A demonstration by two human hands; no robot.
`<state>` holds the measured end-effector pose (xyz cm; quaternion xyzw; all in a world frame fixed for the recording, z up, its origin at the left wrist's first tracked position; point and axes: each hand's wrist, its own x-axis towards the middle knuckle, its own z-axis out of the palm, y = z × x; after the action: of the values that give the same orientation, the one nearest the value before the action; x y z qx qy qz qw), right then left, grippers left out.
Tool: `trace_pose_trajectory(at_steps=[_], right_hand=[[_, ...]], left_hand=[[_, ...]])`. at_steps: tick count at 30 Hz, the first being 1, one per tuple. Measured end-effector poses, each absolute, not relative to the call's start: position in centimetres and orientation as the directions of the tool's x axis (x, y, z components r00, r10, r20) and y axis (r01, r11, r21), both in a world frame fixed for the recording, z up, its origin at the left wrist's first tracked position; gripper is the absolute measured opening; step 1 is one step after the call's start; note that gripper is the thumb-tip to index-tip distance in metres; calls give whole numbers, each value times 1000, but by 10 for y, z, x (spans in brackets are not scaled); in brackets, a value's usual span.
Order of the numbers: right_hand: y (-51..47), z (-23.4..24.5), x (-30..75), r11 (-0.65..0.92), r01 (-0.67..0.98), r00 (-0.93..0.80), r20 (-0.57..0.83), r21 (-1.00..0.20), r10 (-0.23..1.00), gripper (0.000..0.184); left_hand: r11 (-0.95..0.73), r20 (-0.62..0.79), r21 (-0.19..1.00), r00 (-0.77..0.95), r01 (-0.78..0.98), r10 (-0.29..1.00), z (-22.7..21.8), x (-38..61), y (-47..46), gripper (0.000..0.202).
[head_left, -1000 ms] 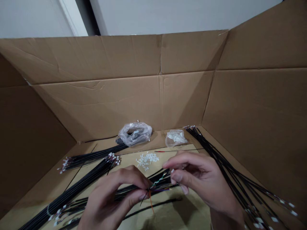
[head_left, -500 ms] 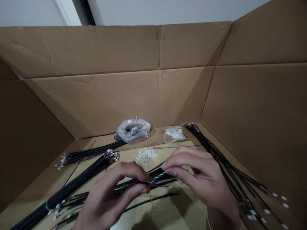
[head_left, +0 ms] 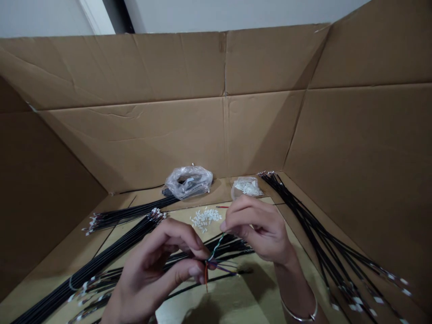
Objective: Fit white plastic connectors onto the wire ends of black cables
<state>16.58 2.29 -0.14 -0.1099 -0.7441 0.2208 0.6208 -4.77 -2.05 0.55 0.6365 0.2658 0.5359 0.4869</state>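
My left hand [head_left: 168, 270] pinches the end of a black cable between thumb and forefinger, where several thin coloured wires fan out. An orange wire [head_left: 207, 278] hangs down from the pinch, and a purple wire [head_left: 224, 269] points right. Between my hands runs a twisted green and white wire pair [head_left: 216, 247]. My right hand [head_left: 256, 227] is closed on the upper end of that pair, its fingertips hiding the tips. Below and behind the hands lie more black cables [head_left: 232, 244]. Just beyond is a loose pile of small white connector housings [head_left: 205, 218].
Cardboard walls [head_left: 168, 130] enclose the work surface. Black cable bundles with white plugs lie at left [head_left: 97, 256] and right [head_left: 303, 225]. At the back are a clear plastic bag [head_left: 189, 182] and a small bag of white parts [head_left: 247, 186].
My right hand has moved up and left, drawing the green and white pair more upright. My left hand keeps its pinch and has shifted slightly left.
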Motion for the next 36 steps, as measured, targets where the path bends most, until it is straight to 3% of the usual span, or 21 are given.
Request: trace_pose_trajectory(at_steps=[4,10,14,17,30,36], right_hand=[[24,-1,166,877,-110,-178,878,-467,445,13],[15,-5,172,764,-53,60,761,-643,645,14],[5,0,175,735,-59,168,719,-675,674,3],[-5,5,176,731,-87,218,703,-677,677,8],[-22,8,170,659,-40,195,641,-751,742,23],[-25,11,161,608,-100,68,604,-788,794,19]], left_hand=[[-421,443,897,272,-137,854,10,-44,-18,8],[-466,475,880,221,-92,852,15,-37,-17,11],[-473,479,878,187,-77,858,18,-31,-12,12],[-453,461,888,152,-85,874,20,-27,-6,15],[-427,430,895,-9,-129,903,16,-32,2,29],[-430,425,889,-66,-156,903,15,-34,6,34]])
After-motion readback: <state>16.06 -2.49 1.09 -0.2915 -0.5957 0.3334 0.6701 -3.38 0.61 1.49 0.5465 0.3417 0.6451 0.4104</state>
